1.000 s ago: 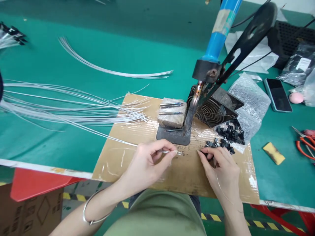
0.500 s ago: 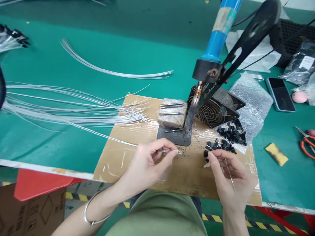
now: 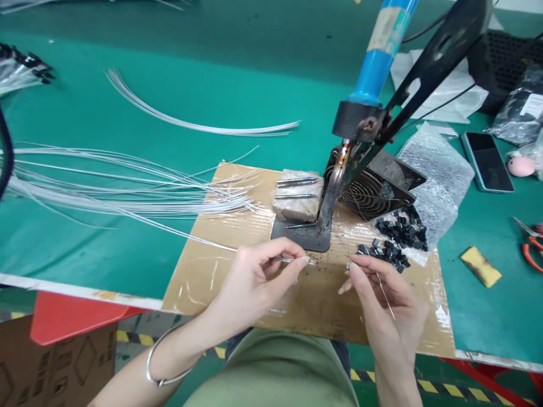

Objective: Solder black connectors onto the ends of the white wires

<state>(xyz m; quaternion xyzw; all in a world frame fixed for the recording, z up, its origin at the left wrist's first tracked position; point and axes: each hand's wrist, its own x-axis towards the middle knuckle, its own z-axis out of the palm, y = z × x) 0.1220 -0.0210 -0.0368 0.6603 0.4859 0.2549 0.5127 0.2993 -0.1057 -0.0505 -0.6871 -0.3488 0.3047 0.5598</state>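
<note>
Thin white wires [image 3: 203, 243] run from the left into my left hand [image 3: 267, 277], where thumb and index finger pinch them near their tips. To its right, my right hand [image 3: 384, 294] pinches a small black connector [image 3: 348, 265] between thumb and finger, and a thin strand of solder wire [image 3: 385, 291] hangs across its fingers. A small gap separates the wire tips from the connector. Just behind my right hand lie loose black connectors [image 3: 384, 253]. The blue-handled soldering iron [image 3: 373, 73] is clamped above, its tip end over a dark metal plate [image 3: 314, 240].
Behind my hands, a block [image 3: 297, 203] carries metal tips, beside a black fan [image 3: 365, 192]. A wire bundle [image 3: 139, 192] spreads on the left. A phone [image 3: 487, 161], a yellow sponge [image 3: 481, 266] and orange-handled pliers [image 3: 532, 251] lie on the right.
My right hand has moved slightly left, bringing the black connector nearer the wire tips and turning it. My left hand has hardly moved.
</note>
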